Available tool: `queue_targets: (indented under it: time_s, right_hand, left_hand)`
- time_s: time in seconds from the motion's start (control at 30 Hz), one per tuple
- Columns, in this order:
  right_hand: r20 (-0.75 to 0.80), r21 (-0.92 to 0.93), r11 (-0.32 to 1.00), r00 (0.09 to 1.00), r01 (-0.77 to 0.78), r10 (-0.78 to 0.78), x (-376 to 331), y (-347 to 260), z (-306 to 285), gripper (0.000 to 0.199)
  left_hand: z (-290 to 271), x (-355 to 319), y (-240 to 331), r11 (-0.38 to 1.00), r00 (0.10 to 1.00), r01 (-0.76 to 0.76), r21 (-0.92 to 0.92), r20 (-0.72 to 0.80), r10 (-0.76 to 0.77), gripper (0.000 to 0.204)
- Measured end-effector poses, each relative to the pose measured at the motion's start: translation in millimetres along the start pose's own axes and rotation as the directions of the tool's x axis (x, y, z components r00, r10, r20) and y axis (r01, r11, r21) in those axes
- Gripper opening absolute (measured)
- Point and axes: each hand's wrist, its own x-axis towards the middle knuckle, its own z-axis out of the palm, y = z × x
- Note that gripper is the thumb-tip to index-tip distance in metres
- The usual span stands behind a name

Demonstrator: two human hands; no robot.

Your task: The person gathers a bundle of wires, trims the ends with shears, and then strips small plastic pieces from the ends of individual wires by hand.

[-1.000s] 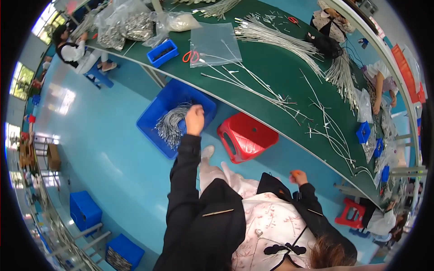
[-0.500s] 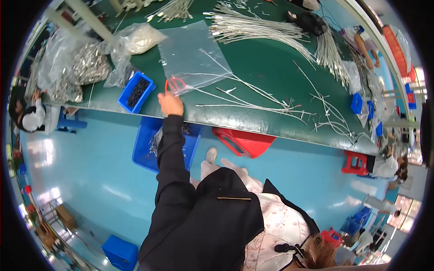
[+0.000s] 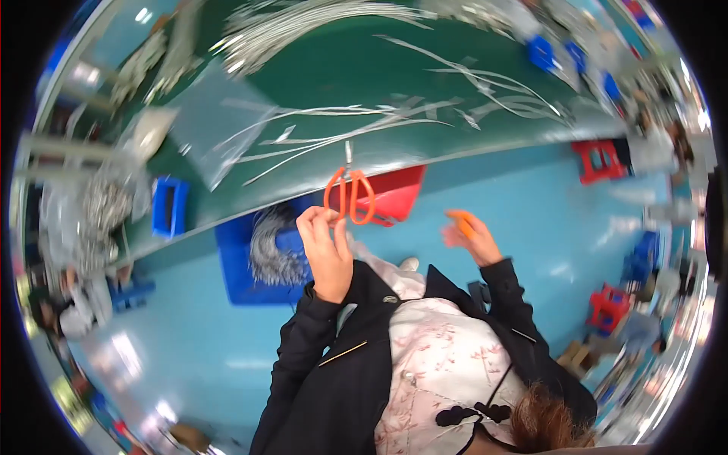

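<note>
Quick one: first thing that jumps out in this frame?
The orange-handled scissors held up by the left hand at centre, in front of the green table. Pale thin strips lie scattered across that table. The right hand is blurred, with something small and orange at its fingers.

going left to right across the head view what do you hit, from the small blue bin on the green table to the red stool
small blue bin → blue crate of grey wires on the floor → left hand holding orange scissors → right hand with something orange, blurred → red stool.
</note>
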Motion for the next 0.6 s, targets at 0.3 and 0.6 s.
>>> queue_targets:
  time_s: [0.3,0.6]
  right_hand:
    - [-0.245,0.081,0.943,0.924,0.322,-0.295,-168.3,-58.4,-90.9,0.023]
    - [-0.789,0.04,0.876,0.553,0.481,-0.267,-301.0,7.8,-202.4,0.022]
  left_hand:
    - [146.1,-95.3,200.9,0.824,0.762,-0.357,-0.439,0.373,0.529,0.021]
    - [252.3,-186.5,332.5,0.57,0.22,-0.254,-0.782,0.527,0.821,0.019]
